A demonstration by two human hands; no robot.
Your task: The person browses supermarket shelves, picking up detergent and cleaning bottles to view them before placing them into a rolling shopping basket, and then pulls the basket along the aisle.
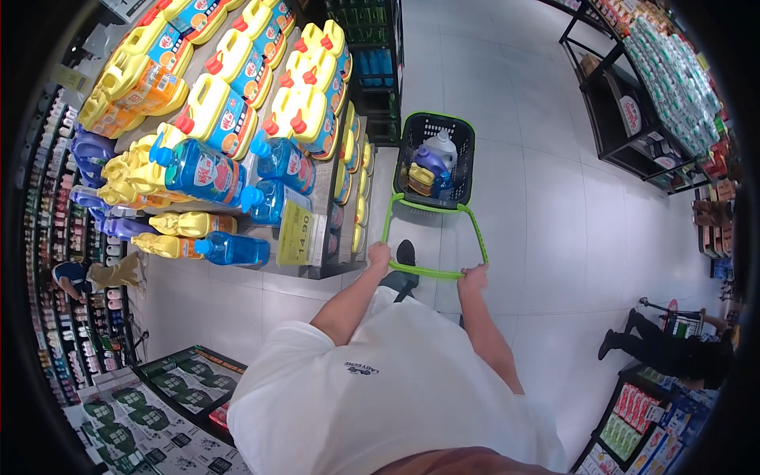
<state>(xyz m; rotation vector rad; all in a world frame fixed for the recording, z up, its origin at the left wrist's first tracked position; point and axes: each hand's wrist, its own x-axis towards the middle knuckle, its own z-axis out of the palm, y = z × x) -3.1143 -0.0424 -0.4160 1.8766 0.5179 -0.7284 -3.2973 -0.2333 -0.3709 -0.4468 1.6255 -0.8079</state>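
A green loop handle (pixel 427 273) is joined to a black plastic shopping basket (pixel 473 160) on the floor ahead of me. My left hand (pixel 379 254) grips the handle's left corner, close to the display shelf. Around its right corner is my right hand (pixel 473 278). Inside the basket lie a white jug (pixel 440 147), a purple bottle (pixel 428 161), a yellow bottle (pixel 420 177) and a small blue bottle (pixel 442 185). The basket's underside is hidden.
A display shelf (pixel 350 270) at left holds yellow jugs (pixel 222 116) and blue bottles (pixel 205 172), with a price sign (pixel 297 234) on its corner. Stacked cartons (pixel 148 415) stand lower left. At right are a black rack (pixel 617 113) and a person (pixel 659 350) near a cart (pixel 683 320). Another person (pixel 77 279) is far left.
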